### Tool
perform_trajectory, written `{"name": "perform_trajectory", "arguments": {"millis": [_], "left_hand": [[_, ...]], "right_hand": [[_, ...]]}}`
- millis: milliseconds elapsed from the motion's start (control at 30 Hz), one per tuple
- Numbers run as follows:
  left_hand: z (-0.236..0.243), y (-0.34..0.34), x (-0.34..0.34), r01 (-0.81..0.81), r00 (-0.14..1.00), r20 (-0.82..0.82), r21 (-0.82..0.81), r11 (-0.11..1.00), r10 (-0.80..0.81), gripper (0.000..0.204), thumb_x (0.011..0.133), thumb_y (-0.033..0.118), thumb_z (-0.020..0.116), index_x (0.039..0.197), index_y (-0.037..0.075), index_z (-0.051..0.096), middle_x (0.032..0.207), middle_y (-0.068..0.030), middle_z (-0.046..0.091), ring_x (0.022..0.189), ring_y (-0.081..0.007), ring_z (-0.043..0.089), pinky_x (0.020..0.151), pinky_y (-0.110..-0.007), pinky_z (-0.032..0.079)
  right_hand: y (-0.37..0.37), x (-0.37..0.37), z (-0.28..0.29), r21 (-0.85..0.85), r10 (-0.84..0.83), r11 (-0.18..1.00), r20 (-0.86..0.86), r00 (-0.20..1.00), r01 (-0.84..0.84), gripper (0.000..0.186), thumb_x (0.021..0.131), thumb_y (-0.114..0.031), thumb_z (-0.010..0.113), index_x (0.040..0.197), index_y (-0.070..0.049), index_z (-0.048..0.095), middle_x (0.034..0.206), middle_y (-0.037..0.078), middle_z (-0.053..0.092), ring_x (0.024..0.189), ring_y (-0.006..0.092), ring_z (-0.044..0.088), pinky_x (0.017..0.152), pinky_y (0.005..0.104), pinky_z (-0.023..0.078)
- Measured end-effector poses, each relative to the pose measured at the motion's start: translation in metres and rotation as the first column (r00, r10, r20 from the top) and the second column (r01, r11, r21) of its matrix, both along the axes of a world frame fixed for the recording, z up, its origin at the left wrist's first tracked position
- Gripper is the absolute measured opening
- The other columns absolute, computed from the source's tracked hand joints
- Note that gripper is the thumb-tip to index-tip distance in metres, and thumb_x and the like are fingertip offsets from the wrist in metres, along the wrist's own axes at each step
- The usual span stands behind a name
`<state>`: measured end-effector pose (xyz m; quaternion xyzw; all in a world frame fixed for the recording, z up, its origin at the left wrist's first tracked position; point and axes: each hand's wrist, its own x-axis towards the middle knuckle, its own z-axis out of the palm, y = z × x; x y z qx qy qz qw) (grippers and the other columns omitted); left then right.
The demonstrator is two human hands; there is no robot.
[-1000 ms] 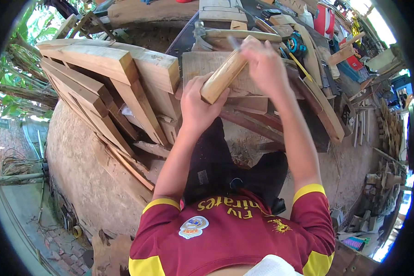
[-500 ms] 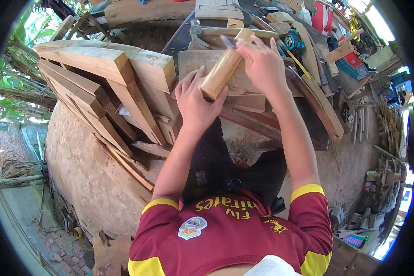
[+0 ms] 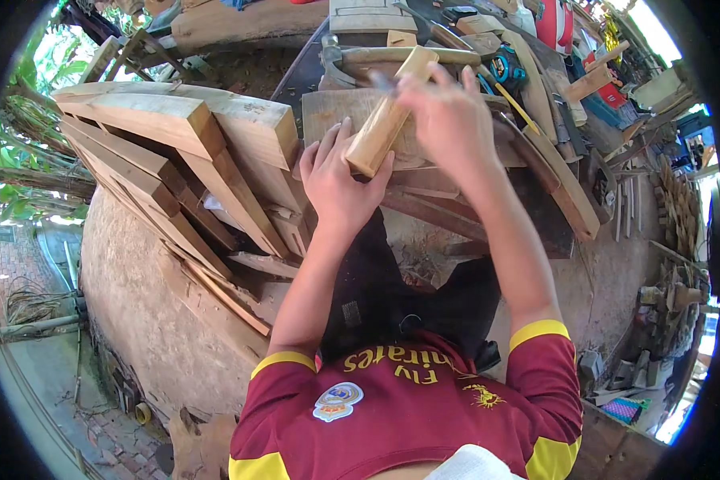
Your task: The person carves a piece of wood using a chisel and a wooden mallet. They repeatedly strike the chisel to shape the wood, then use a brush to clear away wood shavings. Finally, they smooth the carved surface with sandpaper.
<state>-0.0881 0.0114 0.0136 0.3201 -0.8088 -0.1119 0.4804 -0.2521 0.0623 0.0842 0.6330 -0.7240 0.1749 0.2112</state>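
Observation:
My left hand (image 3: 338,180) is closed around the lower end of a short, squared wooden block (image 3: 366,144), which slants up and to the right over the work table. Motion smears the fingers of my right hand (image 3: 456,120) at the block's upper half. A thin grey piece (image 3: 382,82), blurred, sticks out leftward from those fingers across the block; its exact kind does not show. Under the block lies a flat wooden board (image 3: 322,108). Just beyond is a hammer-like tool with a metal head (image 3: 331,54) and a long wooden handle (image 3: 460,58).
Joined thick timbers (image 3: 168,120) stand close on the left. To the right of my right hand are a blue and black tape measure (image 3: 506,68), a yellow pencil (image 3: 517,104) and long wooden pieces (image 3: 572,208). A red container (image 3: 554,28) stands farther back.
My right hand has shifted slightly down and left along the block and is more blurred. The block remains in my left hand. The whole view has moved a little.

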Motion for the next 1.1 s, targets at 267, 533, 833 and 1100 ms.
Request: {"name": "perform_trajectory", "arguments": {"millis": [267,533,833,1100], "left_hand": [[0.000,0.000,-0.001,-0.001,1.000,-0.027,0.013,1.000,0.001,0.041,0.070,0.027,0.080,0.104,0.008,0.067,0.118,-0.0148,0.066,0.112,-0.0260,0.062,0.097,-0.041,0.038],[0.000,0.002,-0.001,-0.007,1.000,-0.019,-0.011,1.000,0.007,0.054,0.070,0.029,0.081,0.115,0.004,0.066,0.118,-0.0115,0.068,0.111,-0.0238,0.063,0.098,-0.040,0.039],[-0.005,0.002,-0.002,-0.033,0.999,-0.037,-0.008,0.999,0.033,0.039,0.068,0.027,0.079,0.100,0.008,0.067,0.117,-0.0138,0.067,0.112,-0.0244,0.063,0.098,-0.040,0.038],[-0.001,0.004,-0.001,-0.005,1.000,-0.018,-0.002,1.000,0.005,0.050,0.070,0.028,0.080,0.113,0.006,0.067,0.120,-0.0113,0.067,0.112,-0.0227,0.063,0.098,-0.041,0.037]], "right_hand": [[-0.002,-0.004,0.000,0.059,0.140,0.988,0.096,0.985,-0.146,0.022,0.091,-0.012,0.054,0.104,-0.014,0.072,0.120,0.008,0.067,0.119,0.0252,0.059,0.110,0.0547,0.035],[-0.011,-0.018,0.005,0.080,0.059,0.995,0.005,0.998,-0.059,0.023,0.091,-0.014,0.056,0.107,-0.016,0.072,0.121,0.001,0.067,0.121,0.0240,0.057,0.111,0.0544,0.034],[0.001,0.016,0.009,0.063,0.174,0.981,0.123,0.977,-0.182,0.021,0.092,-0.014,0.056,0.106,-0.008,0.070,0.117,0.011,0.067,0.113,0.0250,0.062,0.107,0.0528,0.039],[-0.015,-0.016,0.005,0.002,0.082,0.997,0.117,0.990,-0.083,0.020,0.089,-0.016,0.060,0.102,-0.016,0.074,0.112,0.010,0.069,0.100,0.0300,0.066,0.095,0.0476,0.049]]}}
